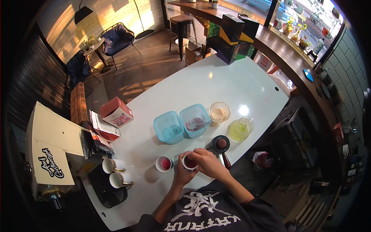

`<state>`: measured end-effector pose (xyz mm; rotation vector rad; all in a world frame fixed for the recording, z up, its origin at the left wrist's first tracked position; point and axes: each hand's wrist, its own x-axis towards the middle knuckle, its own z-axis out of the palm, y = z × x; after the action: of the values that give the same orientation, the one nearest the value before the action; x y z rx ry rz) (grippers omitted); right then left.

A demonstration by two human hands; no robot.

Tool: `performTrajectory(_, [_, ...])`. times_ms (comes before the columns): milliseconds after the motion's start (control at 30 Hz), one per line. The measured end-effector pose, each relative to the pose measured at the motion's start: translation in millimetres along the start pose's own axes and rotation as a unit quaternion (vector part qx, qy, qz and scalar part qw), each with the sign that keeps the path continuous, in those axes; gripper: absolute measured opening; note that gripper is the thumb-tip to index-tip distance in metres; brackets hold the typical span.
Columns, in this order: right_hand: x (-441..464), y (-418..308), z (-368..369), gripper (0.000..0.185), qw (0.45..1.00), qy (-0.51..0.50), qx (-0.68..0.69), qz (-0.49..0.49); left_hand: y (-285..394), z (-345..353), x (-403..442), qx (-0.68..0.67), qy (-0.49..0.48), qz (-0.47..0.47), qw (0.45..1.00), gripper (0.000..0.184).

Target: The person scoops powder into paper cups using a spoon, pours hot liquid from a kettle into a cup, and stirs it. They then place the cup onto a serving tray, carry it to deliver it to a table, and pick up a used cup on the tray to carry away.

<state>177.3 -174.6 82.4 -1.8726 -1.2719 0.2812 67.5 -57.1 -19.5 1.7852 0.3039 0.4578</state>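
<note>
My left hand (183,174) is wrapped around a small white cup (186,162) with dark red contents. Over that cup's rim my right hand (205,162) is closed, fingers pinched together; whatever is between them is hidden. Just left stands a second white cup (159,162) holding bright pink-red contents. Beyond the hands are two blue plastic tubs, one with bluish contents (155,125), the other (185,112) with reddish contents and a scoop (199,124) inside. Close to my right hand sits a dark round tool with a brown handle (227,161).
A clear container with a beige filter-like piece (218,113) and a glass jug of yellow-green liquid (239,130) stand right. Two mugs (114,165) sit on a black tray (104,195) beside a cream machine (50,143). A red box (117,111) and dark boxes (232,33) line the table edges.
</note>
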Motion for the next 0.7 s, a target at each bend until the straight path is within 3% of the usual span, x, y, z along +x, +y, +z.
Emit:
performTrajectory(267, [-2,-2,-13,0.032,0.998,-0.044,-0.03,-0.035,0,1,0,-0.035,-0.006,-0.004,0.999,0.074])
performTrajectory(333, [-1,-3,-14,0.033,0.998,-0.033,-0.054,0.007,6,0,1,0.009,-0.005,0.013,1.0,0.074])
performTrajectory(433, [1,5,-3,0.035,0.999,0.024,-0.031,0.004,-1,-1,0,0.013,-0.006,0.001,1.0,0.081])
performTrajectory(567, [2,9,3,0.034,1.0,0.022,-0.008,0.007,-5,-1,-1,0.002,-0.011,0.003,1.0,0.081])
performTrajectory(700, [0,7,2,0.034,0.999,-0.031,-0.003,-0.01,-5,-1,-1,-0.01,-0.013,0.004,1.0,0.08])
